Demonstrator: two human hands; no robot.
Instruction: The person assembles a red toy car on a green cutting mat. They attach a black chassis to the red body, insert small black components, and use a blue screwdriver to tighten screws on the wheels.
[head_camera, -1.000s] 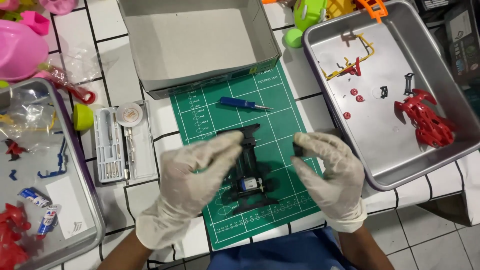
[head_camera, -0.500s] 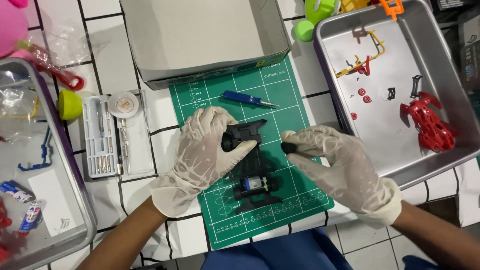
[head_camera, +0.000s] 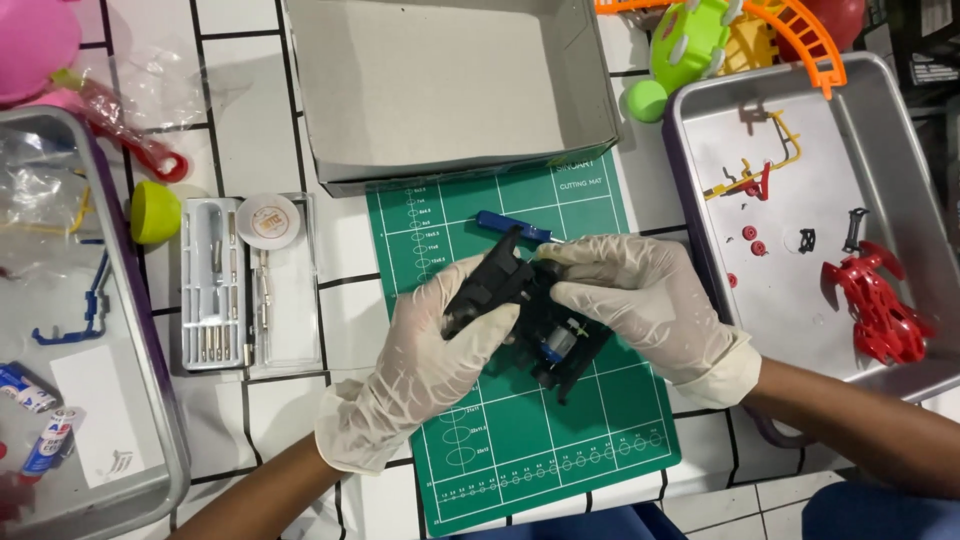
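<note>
A black toy car chassis (head_camera: 545, 335) with a small silver and blue motor lies tilted over the green cutting mat (head_camera: 520, 440). My left hand (head_camera: 430, 350), in a white glove, grips the chassis at its upper left end. My right hand (head_camera: 640, 300), also gloved, presses its fingers onto the chassis top from the right. Both hands meet over the mat's middle. A blue screwdriver (head_camera: 505, 225) lies on the mat just above the hands.
An open grey cardboard box (head_camera: 450, 90) sits behind the mat. A metal tray (head_camera: 860, 130) on the right holds a red car body (head_camera: 880, 305) and small parts. A clear screwdriver-bit case (head_camera: 245, 285) and another metal tray (head_camera: 150, 420) lie on the left.
Both hands have closed in together on the chassis. My right hand came left onto it, and the chassis is now lifted and tilted.
</note>
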